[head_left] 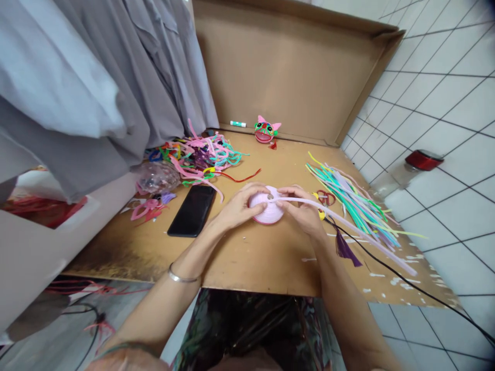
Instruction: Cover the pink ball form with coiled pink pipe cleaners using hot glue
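Note:
A round pale-lilac coil of pipe cleaner with a pinkish lower edge sits between my two hands near the table's middle. My left hand is closed round its left side, thumb on the top face. On the other side my right hand pinches the coil's edge near its centre. From the centre a long loose lilac pipe cleaner runs over my right hand toward the lower right. A small dark spot marks the coil's middle. Beside my right hand lie red-handled scissors and a yellow tool with a black cord.
Colourful pipe cleaners lie at the right, with a purple tassel nearby. A black phone and a tangled craft pile are on the left. A cat-like ornament and a glue stick stand by the cardboard back.

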{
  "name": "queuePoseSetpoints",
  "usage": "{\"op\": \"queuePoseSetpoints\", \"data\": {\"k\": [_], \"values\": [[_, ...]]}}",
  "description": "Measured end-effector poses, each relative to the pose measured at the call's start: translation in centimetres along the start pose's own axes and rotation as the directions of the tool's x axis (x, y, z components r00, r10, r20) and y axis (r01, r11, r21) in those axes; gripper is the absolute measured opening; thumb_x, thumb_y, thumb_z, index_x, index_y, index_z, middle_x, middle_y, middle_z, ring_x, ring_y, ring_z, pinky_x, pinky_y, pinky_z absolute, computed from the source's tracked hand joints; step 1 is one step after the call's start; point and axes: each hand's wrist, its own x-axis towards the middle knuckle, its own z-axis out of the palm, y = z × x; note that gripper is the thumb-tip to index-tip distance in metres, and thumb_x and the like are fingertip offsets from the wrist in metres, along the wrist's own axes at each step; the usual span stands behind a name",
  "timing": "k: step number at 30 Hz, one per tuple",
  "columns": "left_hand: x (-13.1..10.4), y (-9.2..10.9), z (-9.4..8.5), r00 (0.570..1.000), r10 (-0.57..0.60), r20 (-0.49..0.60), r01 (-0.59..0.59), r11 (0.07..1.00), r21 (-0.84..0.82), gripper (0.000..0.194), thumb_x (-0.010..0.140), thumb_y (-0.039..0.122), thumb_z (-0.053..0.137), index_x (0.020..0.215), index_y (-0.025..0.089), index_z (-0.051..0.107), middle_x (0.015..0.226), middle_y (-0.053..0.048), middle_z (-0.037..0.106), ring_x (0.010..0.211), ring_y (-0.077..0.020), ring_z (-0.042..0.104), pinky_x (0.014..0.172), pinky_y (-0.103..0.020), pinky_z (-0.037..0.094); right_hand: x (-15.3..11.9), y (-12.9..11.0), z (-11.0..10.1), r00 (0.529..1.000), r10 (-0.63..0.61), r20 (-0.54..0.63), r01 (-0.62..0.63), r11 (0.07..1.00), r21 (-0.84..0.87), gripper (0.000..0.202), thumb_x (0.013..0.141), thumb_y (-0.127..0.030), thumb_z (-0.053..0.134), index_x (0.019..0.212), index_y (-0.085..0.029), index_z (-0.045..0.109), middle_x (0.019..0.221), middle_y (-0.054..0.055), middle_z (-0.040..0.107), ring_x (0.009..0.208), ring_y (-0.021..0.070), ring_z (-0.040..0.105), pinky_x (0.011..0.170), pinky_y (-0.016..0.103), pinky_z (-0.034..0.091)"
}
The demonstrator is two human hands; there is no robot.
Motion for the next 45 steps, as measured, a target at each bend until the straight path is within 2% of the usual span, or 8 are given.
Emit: {"op": "queuePoseSetpoints", "data": {"k": [4, 8, 16, 25, 34, 37, 41, 45], "values": [[0.0, 0.3, 0.1, 1.0, -0.009, 0.01, 0.009, 1.0, -0.001, 0.029, 0.084, 0.031, 0.063, 0.11, 0.018, 0.065, 0.127, -0.012, 0.063, 0.125, -0.0259, 0.057, 0.112, -0.044, 0.041, 0.0, 0.3, 0.4, 1.0, -0.013, -0.024, 0.015, 0.996, 0.087, 0.021, 0.079, -0.041, 0.071, 0.076, -0.02, 0.071, 0.078, 0.004, 0.069, 0.076, 0.017, 0.063, 0.069, 0.03, 0.049], [0.1, 0.6, 0.0, 0.999, -0.023, 0.024, 0.024, 1.0, -0.014, 0.029, 0.083, 0.032, 0.064, 0.109, 0.018, 0.066, 0.128, -0.012, 0.062, 0.126, -0.0266, 0.056, 0.112, -0.045, 0.04, 0.1, 0.7, 0.4, 1.0, 0.019, -0.002, -0.019, 0.996, 0.092, 0.022, 0.081, -0.041, 0.068, 0.077, -0.019, 0.067, 0.078, 0.003, 0.067, 0.073, 0.016, 0.061, 0.067, 0.029, 0.047], [0.0, 0.6, 0.1, 0.999, -0.028, 0.022, 0.028, 0.999, -0.017, 0.029, 0.082, 0.029, 0.064, 0.109, 0.017, 0.065, 0.129, -0.013, 0.06, 0.126, -0.0261, 0.055, 0.113, -0.044, 0.039, -0.1, 0.4, 0.1, 0.995, 0.053, 0.084, -0.05, 0.998, -0.032, 0.019, 0.084, -0.038, 0.059, 0.081, -0.019, 0.06, 0.077, 0.002, 0.063, 0.069, 0.0144, 0.053, 0.063, 0.028, 0.041], [0.1, 0.6, 0.2, 0.999, -0.027, 0.027, 0.027, 1.0, -0.011, 0.028, 0.083, 0.03, 0.064, 0.109, 0.019, 0.065, 0.128, -0.012, 0.061, 0.125, -0.0258, 0.056, 0.112, -0.045, 0.039, -0.1, 0.4, 0.0, 0.987, -0.021, 0.156, 0.058, 0.969, -0.24, 0.015, 0.09, -0.033, 0.049, 0.085, -0.021, 0.056, 0.083, 0.004, 0.062, 0.077, 0.0184, 0.055, 0.073, 0.032, 0.042], [0.0, 0.4, 0.8, 0.999, -0.038, -0.021, 0.037, 0.999, -0.04, 0.026, 0.086, 0.027, 0.056, 0.109, 0.018, 0.064, 0.125, -0.01, 0.063, 0.122, -0.023, 0.057, 0.111, -0.041, 0.04, -0.1, 0.0, -0.1, 0.979, -0.062, 0.193, 0.122, 0.939, -0.32, 0.014, 0.091, -0.03, 0.048, 0.087, -0.02, 0.056, 0.087, 0.006, 0.061, 0.076, 0.019, 0.055, 0.074, 0.033, 0.043], [0.0, 0.3, 0.8, 0.999, -0.038, -0.025, 0.037, 0.997, -0.067, 0.026, 0.086, 0.027, 0.057, 0.109, 0.018, 0.064, 0.124, -0.01, 0.063, 0.122, -0.0232, 0.057, 0.11, -0.041, 0.04, 0.3, -0.1, -0.2, 0.979, -0.051, 0.198, 0.117, 0.934, -0.337, 0.014, 0.09, -0.03, 0.048, 0.087, -0.02, 0.057, 0.086, 0.006, 0.061, 0.074, 0.0184, 0.055, 0.073, 0.033, 0.042], [0.2, 0.0, 0.7, 0.999, -0.043, -0.004, 0.042, 0.994, -0.104, 0.026, 0.085, 0.027, 0.057, 0.109, 0.018, 0.065, 0.126, -0.011, 0.062, 0.122, -0.0242, 0.057, 0.11, -0.042, 0.041, 1.1, -1.0, -0.5, 0.962, -0.029, 0.27, 0.134, 0.917, -0.377, 0.013, 0.089, -0.028, 0.049, 0.088, -0.019, 0.059, 0.085, 0.005, 0.061, 0.074, 0.0177, 0.055, 0.072, 0.031, 0.041], [0.2, -0.1, 0.6, 0.998, -0.061, 0.01, 0.062, 0.992, -0.109, 0.028, 0.084, 0.029, 0.058, 0.109, 0.019, 0.065, 0.128, -0.011, 0.061, 0.123, -0.0258, 0.056, 0.11, -0.044, 0.04, 2.0, -1.7, -0.9, 0.942, 0.047, 0.332, 0.091, 0.917, -0.389, 0.012, 0.088, -0.03, 0.051, 0.093, -0.019, 0.056, 0.082, 0.003, 0.06, 0.071, 0.0167, 0.053, 0.068, 0.029, 0.039]]}}
